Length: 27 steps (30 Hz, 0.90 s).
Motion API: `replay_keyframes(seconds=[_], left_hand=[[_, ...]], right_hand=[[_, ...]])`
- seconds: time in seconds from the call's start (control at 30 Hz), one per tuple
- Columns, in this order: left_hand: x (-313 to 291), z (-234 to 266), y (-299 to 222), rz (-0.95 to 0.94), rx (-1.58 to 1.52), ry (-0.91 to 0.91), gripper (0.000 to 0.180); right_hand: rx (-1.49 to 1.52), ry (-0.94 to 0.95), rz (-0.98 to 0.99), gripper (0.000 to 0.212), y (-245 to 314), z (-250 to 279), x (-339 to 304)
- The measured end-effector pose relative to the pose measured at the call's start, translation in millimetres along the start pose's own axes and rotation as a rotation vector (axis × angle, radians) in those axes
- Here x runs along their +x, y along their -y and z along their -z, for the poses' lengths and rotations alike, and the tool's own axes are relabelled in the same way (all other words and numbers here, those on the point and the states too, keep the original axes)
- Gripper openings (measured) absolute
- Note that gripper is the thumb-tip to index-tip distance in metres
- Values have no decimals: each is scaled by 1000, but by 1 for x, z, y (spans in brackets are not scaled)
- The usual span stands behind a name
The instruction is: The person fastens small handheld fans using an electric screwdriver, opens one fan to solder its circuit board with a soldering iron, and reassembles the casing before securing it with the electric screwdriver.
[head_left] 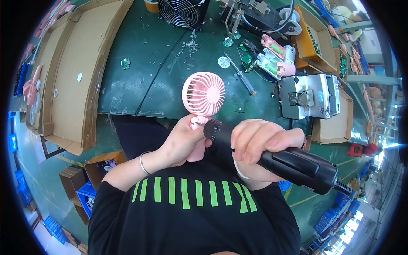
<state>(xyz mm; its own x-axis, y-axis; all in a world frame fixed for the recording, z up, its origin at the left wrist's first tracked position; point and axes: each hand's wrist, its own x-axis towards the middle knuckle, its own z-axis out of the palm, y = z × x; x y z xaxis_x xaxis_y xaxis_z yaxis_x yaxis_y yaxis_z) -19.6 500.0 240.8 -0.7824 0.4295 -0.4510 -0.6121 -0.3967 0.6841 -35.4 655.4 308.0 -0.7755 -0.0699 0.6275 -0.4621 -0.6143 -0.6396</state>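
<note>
My left hand (pixel 182 140) grips the handle of a small pink hand-held fan (pixel 203 94), holding it upright above my lap with its round grille facing the camera. My right hand (pixel 261 142) is wrapped around a black electric screwdriver (pixel 293 163), whose tip meets the fan just below the grille, at the top of the handle. A thin bracelet sits on my left wrist. Part of the fan's handle is hidden behind my left fingers.
A green workbench (pixel 140 76) holds a hand screwdriver (pixel 241 75), small green circuit boards (pixel 125 63), several pink and white fan parts (pixel 274 57), a grey metal machine (pixel 308 95) and a black fan (pixel 180 10). A large flat cardboard tray (pixel 70 72) lies on the left.
</note>
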Motion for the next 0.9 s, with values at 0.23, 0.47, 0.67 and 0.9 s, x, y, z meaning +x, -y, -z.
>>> replay_keyframes(seconds=[0.23,0.47,0.67,0.9], left_hand=[[7,-4,-3,62,-55,86,19],[3,6,-14,62,-90,-100,20],[9,5,-11,64,-69,-78,19],[20,3,-8,71,-33,-103,22]], right_hand=[[-133,-206,41,65,-3,-1,2],[-686,-456,853,100,110,118,61],[-899,-1003,641,97,125,155,78],[-692,-719,313,99,111,117,62]])
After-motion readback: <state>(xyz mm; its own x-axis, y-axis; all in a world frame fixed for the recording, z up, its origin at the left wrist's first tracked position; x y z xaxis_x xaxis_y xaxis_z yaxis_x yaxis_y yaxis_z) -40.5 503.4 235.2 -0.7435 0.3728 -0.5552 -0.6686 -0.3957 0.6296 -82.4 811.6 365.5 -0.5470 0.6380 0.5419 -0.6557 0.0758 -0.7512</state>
